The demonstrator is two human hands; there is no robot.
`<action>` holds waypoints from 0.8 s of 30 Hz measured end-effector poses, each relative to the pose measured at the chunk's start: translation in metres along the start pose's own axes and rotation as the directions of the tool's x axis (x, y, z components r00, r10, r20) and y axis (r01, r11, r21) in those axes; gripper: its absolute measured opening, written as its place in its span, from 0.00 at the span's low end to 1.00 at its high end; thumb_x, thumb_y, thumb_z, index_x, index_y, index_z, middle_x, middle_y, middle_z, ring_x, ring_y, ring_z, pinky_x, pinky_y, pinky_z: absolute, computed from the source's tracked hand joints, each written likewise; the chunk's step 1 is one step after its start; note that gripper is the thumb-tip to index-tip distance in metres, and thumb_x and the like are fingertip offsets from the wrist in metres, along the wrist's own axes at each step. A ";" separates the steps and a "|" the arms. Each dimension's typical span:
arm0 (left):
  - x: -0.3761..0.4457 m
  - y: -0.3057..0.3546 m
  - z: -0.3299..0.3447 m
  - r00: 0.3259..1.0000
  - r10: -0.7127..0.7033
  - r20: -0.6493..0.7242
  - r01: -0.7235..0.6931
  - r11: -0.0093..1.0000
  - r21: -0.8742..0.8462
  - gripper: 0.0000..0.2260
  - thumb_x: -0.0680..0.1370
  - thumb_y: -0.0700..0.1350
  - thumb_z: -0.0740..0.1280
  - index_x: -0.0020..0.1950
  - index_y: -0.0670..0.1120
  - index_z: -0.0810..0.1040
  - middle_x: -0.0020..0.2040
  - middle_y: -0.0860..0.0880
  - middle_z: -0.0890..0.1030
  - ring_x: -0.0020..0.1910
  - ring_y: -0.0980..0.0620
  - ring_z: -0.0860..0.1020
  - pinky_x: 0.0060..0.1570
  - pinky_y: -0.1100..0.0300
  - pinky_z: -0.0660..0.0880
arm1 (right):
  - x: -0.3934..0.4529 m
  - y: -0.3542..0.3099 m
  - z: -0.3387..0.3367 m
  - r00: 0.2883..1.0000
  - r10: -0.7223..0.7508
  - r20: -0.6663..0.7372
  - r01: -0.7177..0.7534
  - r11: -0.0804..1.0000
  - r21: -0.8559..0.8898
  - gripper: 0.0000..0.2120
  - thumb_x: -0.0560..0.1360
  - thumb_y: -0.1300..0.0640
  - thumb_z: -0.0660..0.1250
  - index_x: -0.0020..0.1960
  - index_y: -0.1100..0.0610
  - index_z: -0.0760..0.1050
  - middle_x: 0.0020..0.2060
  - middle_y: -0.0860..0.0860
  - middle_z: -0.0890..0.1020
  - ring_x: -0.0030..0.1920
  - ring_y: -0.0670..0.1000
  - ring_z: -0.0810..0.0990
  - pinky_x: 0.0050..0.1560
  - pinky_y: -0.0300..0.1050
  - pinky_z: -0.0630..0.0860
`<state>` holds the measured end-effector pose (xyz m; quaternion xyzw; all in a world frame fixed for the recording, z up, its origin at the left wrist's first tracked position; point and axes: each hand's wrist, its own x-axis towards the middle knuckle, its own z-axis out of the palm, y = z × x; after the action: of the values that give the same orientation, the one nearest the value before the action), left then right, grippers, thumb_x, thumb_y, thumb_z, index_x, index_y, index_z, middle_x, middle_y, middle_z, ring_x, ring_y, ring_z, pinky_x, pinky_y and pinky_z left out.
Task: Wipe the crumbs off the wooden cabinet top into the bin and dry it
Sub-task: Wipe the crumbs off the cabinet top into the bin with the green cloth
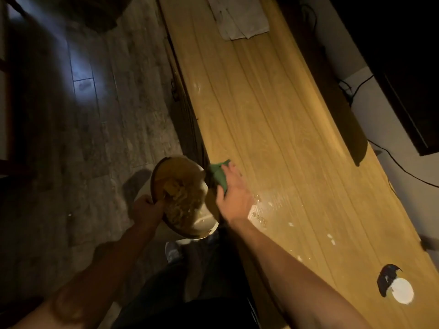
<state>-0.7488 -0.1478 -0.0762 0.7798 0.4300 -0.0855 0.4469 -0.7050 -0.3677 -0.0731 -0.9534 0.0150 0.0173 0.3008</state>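
Dim wooden cabinet top (pixel 273 129): right hand (pixel 234 189) fingers press green cloth (pixel 218 173) at edge; left hand (pixel 146 208) grips bin (pixel 183 193).

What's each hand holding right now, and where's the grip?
Left hand grips the bin by its near rim, tilted beside the cabinet top edge. Right hand presses the green cloth under its fingers.

You are standing in a dim room: pale light is glinting on the tiled floor (pixel 83 74), cables (pixel 356 86) trailing along the white wall (pixel 384 129).
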 end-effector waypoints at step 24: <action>-0.029 -0.017 -0.040 0.975 -0.070 0.212 0.063 0.997 0.037 0.09 0.77 0.42 0.71 0.52 0.41 0.73 0.51 0.42 0.76 0.50 0.43 0.76 0.51 0.48 0.75 | -0.081 -0.008 -0.044 0.902 0.431 0.010 -0.333 0.682 0.651 0.12 0.84 0.55 0.63 0.67 0.53 0.76 0.53 0.44 0.84 0.52 0.39 0.83 0.52 0.35 0.78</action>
<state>-0.7892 -0.1302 -0.0489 0.7579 0.4041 -0.1899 0.4756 -0.7843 -0.3845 -0.0290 -0.7675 0.2403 0.0049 0.5944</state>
